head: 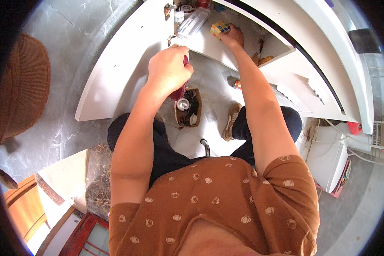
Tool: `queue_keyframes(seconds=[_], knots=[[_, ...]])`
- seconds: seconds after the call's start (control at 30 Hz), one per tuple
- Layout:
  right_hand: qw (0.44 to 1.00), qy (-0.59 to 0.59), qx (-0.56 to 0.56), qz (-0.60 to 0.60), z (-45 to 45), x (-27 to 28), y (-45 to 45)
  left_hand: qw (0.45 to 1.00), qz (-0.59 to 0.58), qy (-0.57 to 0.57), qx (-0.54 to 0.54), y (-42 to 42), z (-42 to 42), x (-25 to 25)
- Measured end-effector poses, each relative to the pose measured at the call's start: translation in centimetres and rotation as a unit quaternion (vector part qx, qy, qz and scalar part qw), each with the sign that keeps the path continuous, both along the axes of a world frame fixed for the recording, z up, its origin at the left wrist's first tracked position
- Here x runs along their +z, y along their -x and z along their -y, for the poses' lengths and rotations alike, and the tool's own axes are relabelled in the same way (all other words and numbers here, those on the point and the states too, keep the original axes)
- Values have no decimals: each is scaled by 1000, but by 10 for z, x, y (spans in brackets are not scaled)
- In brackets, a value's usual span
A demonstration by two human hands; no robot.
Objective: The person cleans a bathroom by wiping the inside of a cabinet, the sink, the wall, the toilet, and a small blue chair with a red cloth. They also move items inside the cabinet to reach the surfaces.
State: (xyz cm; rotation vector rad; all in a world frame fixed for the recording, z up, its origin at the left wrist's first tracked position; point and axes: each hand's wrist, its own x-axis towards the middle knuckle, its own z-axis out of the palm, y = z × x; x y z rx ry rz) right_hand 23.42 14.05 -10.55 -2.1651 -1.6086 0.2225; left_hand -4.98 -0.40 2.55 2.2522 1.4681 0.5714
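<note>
My left hand point(171, 68) is closed around a dark red cloth point(179, 92), which hangs down from the fist in front of the open cabinet. Reaching into the cabinet, my right hand point(235, 36) grips a small yellow box point(220, 28) with blue and orange patches, over the white cabinet shelf point(204, 44). Left of that box on the same shelf lies a clear plastic case point(193, 22) with slim items inside. A white bottle point(179, 15) stands by the hinge side.
An open white cabinet door point(124, 57) stands at the left. Below on the tiled floor sits a cardboard box point(196, 92) with a white roll and dark items. An orange-labelled container point(237, 84) lies near my shoe point(233, 121). A brown upholstered seat point(28, 86) is far left.
</note>
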Motion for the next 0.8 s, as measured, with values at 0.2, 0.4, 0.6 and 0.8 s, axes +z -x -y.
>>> queue_keyframes(seconds=[0.2, 0.4, 0.6, 0.8], knots=[[990, -137, -25, 34, -41, -45, -19, 999, -9, -34, -14, -2, -4, -3], [956, -212, 184, -85, 90, -24, 77, 1000, -7, -28, 0, 6, -1, -3], [936, 109, 334, -27, 218, -194, 119, 1000, -14, -5, -8, 0, 6, 15], [923, 206, 317, 74, 242, -254, 134, 1000, -14, -6, 5, 10, 9, 7]])
